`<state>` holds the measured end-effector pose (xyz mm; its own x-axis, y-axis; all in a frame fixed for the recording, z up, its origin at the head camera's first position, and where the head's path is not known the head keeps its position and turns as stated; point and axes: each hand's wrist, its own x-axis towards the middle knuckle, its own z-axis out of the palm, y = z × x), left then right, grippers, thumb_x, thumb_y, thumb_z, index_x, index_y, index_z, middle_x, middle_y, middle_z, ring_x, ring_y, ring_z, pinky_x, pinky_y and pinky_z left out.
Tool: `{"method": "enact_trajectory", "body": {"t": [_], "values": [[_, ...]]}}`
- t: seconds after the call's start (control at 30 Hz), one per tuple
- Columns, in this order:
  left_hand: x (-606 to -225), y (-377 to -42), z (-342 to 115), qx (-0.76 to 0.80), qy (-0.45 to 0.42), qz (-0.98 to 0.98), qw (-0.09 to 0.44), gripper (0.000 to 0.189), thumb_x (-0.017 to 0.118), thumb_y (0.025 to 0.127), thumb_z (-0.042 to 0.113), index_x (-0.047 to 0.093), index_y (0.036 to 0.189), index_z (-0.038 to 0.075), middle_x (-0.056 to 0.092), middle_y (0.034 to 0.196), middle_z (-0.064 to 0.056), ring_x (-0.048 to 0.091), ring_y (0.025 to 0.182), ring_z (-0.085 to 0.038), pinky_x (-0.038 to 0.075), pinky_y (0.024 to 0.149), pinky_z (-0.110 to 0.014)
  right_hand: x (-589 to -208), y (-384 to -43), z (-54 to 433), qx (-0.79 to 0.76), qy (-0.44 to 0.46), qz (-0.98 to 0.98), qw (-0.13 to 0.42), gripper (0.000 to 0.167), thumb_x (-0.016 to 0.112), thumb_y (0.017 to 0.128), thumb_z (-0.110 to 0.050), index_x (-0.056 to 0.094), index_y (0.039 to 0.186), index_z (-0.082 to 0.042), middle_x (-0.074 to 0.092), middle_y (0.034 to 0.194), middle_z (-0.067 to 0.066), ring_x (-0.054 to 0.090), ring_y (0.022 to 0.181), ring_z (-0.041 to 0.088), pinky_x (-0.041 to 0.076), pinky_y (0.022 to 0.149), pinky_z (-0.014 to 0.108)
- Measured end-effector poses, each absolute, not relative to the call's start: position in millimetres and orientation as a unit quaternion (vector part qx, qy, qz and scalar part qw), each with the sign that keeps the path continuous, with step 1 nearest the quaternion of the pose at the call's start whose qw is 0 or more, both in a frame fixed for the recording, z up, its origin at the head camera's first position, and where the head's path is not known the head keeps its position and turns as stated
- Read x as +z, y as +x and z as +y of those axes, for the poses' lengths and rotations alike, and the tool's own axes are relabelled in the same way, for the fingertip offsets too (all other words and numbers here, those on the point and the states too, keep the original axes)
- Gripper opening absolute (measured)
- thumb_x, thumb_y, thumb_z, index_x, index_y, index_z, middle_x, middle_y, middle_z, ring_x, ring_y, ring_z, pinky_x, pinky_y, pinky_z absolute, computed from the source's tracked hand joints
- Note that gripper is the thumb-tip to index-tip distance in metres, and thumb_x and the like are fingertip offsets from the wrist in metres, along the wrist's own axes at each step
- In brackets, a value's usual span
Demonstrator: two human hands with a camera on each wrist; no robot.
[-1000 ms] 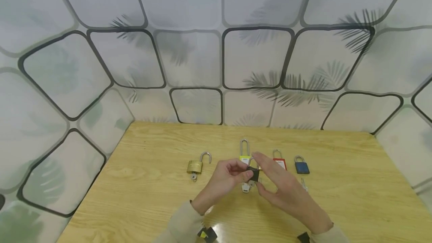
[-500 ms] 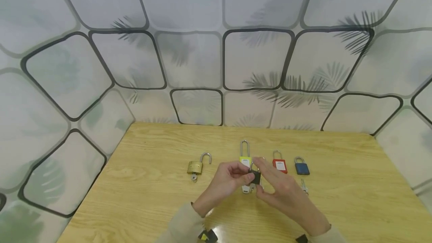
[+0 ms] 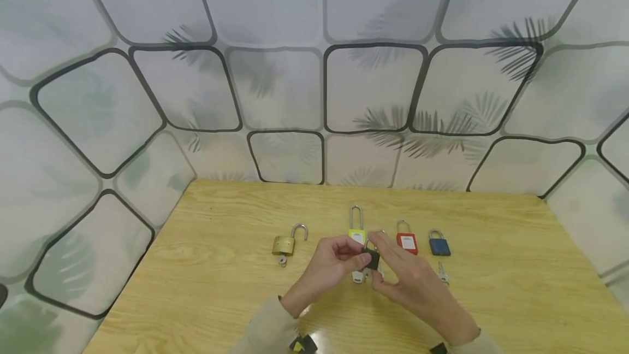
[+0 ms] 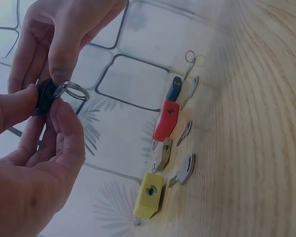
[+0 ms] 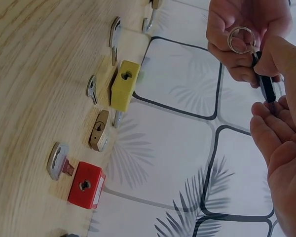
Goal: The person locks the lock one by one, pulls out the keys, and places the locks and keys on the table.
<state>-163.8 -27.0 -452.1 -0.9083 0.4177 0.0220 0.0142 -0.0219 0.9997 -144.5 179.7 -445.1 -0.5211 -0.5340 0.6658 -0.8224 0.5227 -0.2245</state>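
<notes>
In the head view my left hand point(image 3: 326, 264) pinches a small black padlock point(image 3: 372, 259) above the table, thumb in front and fingers behind. My right hand point(image 3: 413, 277) holds the same padlock from the other side, its fingers at the shackle and its thumb at the bottom end. A split key ring point(image 4: 73, 91) hangs from the keyhole end in the left wrist view; the key itself is mostly hidden by fingers. Whether the shackle is latched cannot be seen.
Beyond my hands lie yellow point(image 3: 357, 235), red point(image 3: 407, 242) and blue point(image 3: 439, 246) padlocks, and a small brass padlock point(image 5: 99, 130). Loose keys point(image 3: 443, 273) lie in front of them. At left, a larger brass padlock point(image 3: 283, 245) has its shackle open and a key point(image 3: 282, 260) at its base.
The black padlock has turned slightly and sits a little lower. My right hand has shifted slightly down, uncovering more of the red padlock. Both hands keep their hold.
</notes>
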Motion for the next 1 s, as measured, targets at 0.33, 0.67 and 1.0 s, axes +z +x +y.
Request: {"method": "enact_trajectory", "body": {"t": [0.33,0.67,1.0], "values": [[-453.2,-162.8,-26.1,0.696,0.153,0.685,0.152,0.021,0.073,0.094,0.006,0.067,0.104,-0.012,0.073,0.105,-0.026,0.070,0.082,-0.004,0.057,0.073,-0.018,-445.8,-145.0,177.5,0.277,0.417,-0.822,0.270,0.078,0.071,0.062,0.009,0.058,0.139,0.001,0.073,0.122,0.020,0.073,0.080,0.016,0.056,0.068,0.014],[-457.0,-162.7,-28.0,0.685,0.142,0.695,0.165,0.018,0.074,0.094,0.008,0.068,0.104,-0.006,0.075,0.104,-0.016,0.070,0.085,-0.006,0.056,0.076,-0.019,-451.0,-144.5,177.8,0.277,0.429,-0.818,0.264,0.066,0.067,0.069,0.005,0.061,0.135,0.001,0.072,0.121,0.024,0.020,0.060,-0.008,0.028,0.052,0.001],[-457.1,-163.8,-33.1,0.683,0.134,0.701,0.157,0.019,0.074,0.093,0.009,0.068,0.103,-0.006,0.076,0.104,-0.019,0.071,0.084,-0.008,0.059,0.080,-0.021,-455.3,-147.0,178.2,0.270,0.438,-0.813,0.272,0.054,0.058,0.090,-0.005,0.055,0.143,0.003,0.065,0.139,0.018,0.053,0.070,0.003,0.046,0.064,0.004]]}}
